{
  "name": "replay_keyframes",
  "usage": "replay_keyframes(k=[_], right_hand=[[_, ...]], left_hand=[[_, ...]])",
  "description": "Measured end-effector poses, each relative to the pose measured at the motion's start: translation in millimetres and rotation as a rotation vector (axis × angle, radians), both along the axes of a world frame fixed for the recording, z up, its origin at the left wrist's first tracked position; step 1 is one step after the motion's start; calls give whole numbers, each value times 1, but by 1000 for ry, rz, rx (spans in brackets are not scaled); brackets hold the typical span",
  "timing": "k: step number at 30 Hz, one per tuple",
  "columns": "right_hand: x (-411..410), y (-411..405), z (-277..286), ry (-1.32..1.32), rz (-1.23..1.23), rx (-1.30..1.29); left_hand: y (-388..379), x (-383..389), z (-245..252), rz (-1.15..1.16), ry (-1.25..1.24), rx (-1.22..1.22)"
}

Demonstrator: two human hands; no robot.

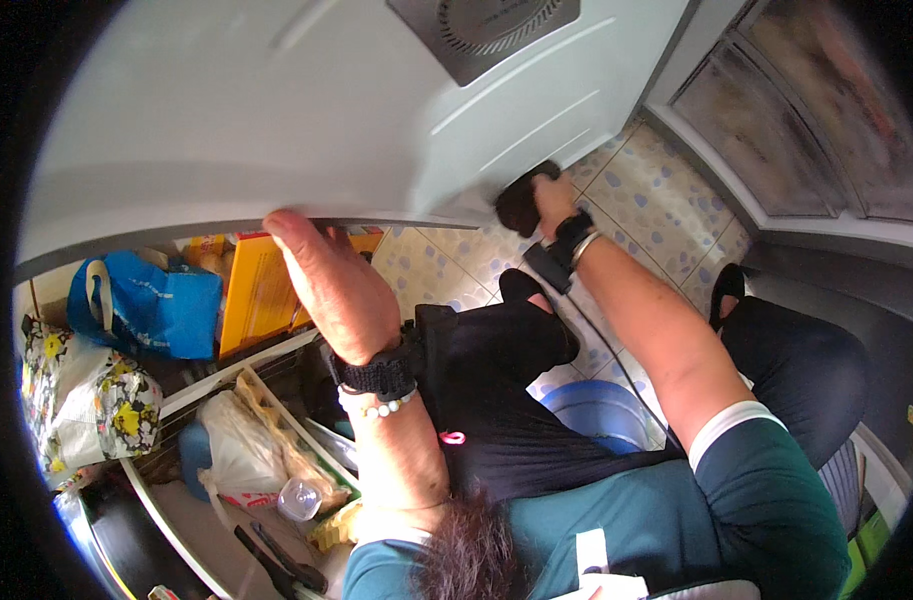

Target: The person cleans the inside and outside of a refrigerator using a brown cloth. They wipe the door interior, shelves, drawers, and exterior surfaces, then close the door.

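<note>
A large pale grey appliance door or panel (291, 112) fills the upper left, with a dark round-vented plate at its top. My left hand (336, 289) rests against the panel's lower edge, thumb raised, its other fingers partly hidden behind the edge. My right hand (554, 202) grips a dark brown cloth or sponge (522, 201) at the panel's far lower corner, close above the floor. Both wrists wear black straps, and a black device with a cable hangs by the right one.
At the left stand an open drawer (152, 517) with plastic bags, a blue bag (156, 307), a yellow box (257, 292) and a flowered bag (88, 397). A blue bucket (602, 412) stands by my legs on the tiled floor (636, 195). A framed glazed panel (764, 135) is at the right.
</note>
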State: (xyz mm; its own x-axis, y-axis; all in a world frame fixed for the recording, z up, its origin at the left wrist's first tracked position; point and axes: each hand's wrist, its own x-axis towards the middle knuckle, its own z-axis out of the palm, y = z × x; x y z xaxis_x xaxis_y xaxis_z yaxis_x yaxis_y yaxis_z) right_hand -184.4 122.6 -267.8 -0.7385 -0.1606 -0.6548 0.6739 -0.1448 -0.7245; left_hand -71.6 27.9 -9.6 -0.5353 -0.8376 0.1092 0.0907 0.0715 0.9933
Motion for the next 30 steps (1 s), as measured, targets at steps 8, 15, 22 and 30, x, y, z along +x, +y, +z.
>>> replay_keyframes(k=[8,15,22,30], right_hand=[[62,-38,66,235,148,-176],[53,-12,217,569,186,-482],[7,43,159,134,15,-739],[45,105,65,-248,-99,-243]], left_hand=[[-6,-1,-3,-20,112,23],[-10,5,0,-165,132,42],[-16,5,-2,-221,169,12],[-21,8,-4,-125,180,155]])
